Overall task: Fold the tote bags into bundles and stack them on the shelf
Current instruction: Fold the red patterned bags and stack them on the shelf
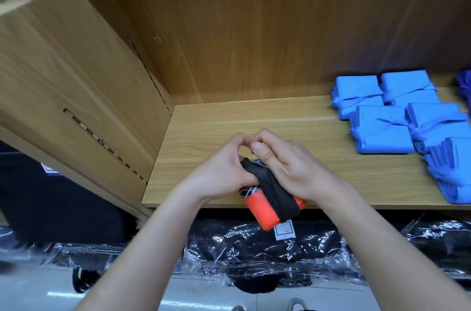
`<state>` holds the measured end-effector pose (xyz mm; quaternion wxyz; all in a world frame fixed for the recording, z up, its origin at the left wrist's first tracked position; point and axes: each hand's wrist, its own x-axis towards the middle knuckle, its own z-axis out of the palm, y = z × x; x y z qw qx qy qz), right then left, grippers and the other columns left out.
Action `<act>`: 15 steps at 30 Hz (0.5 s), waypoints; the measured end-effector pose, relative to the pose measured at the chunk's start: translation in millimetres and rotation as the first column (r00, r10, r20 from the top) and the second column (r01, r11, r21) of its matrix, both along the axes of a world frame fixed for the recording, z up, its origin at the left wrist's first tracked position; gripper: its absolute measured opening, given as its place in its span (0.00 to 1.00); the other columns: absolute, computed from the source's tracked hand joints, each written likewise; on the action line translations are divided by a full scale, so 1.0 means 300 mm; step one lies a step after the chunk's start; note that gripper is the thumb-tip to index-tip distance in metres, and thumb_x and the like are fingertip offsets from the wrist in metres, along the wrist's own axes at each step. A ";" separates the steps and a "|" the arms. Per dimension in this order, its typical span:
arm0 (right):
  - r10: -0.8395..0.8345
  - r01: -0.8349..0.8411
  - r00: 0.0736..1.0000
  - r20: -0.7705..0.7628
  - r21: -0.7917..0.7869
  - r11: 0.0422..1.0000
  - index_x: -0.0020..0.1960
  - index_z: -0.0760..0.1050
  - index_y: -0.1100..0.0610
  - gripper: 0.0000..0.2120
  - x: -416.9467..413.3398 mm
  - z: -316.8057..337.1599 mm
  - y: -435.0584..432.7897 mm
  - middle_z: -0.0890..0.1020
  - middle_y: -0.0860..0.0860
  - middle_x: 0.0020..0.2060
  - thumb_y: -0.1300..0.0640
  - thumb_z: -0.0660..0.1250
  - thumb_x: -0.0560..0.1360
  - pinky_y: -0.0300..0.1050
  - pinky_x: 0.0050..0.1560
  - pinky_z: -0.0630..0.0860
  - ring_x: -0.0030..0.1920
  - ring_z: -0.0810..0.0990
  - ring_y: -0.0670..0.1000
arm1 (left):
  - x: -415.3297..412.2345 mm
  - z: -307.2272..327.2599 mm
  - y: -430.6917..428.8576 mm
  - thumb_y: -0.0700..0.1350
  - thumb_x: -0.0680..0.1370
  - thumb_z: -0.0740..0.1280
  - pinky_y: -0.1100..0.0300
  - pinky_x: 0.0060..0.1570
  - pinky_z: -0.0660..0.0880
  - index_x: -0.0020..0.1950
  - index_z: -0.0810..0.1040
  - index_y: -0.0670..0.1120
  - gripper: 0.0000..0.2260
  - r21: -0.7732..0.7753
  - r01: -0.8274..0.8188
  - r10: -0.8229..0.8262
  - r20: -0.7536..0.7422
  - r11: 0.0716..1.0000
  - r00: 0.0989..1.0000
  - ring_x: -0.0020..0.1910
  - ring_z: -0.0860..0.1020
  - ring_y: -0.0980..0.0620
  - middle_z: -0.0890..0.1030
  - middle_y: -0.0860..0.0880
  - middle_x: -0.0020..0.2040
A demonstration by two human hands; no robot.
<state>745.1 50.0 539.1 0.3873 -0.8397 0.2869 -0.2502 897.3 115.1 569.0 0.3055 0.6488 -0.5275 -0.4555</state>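
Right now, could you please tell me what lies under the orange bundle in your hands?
Under the orange bundle are the front edge of the shelf and, lower, black packs in clear plastic. The left hand and right hand grip it, covering the board beneath them.

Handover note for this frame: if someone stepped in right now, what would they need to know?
Left hand and right hand: both grip the orange tote bag, folded, with its black strap wound round it, over the front edge of the shelf.
Done: blue bundles lie at the right of the shelf.
Left: secure the strap, set this bundle on the shelf.
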 end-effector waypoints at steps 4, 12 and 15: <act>-0.037 -0.012 0.991 0.130 0.354 0.935 0.49 0.73 0.51 0.20 0.004 0.028 -0.035 0.79 0.51 0.31 0.36 0.66 0.68 0.42 0.33 0.69 0.32 0.74 0.47 | 0.008 -0.024 0.000 0.32 0.70 0.71 0.61 0.45 0.74 0.59 0.77 0.47 0.20 -0.097 -0.107 0.088 -0.179 0.990 0.980 0.41 0.77 0.53 0.83 0.39 0.47; -0.248 0.246 0.968 -0.027 0.255 0.935 0.41 0.78 0.50 0.05 -0.005 -0.015 -0.045 0.77 0.42 0.31 0.52 0.72 0.74 0.41 0.39 0.68 0.31 0.71 0.39 | -0.013 -0.091 0.026 0.35 0.69 0.65 0.62 0.58 0.71 0.68 0.71 0.54 0.29 -0.330 -0.129 0.197 0.180 0.935 0.964 0.57 0.75 0.54 0.77 0.49 0.59; -0.297 0.298 0.950 -0.096 -0.006 0.955 0.44 0.79 0.50 0.04 0.000 0.002 -0.027 0.78 0.43 0.35 0.52 0.72 0.73 0.44 0.42 0.70 0.37 0.73 0.44 | 0.018 -0.067 0.017 0.39 0.69 0.70 0.58 0.66 0.66 0.75 0.63 0.53 0.35 -0.350 0.167 0.095 0.621 0.922 0.778 0.66 0.68 0.49 0.71 0.49 0.66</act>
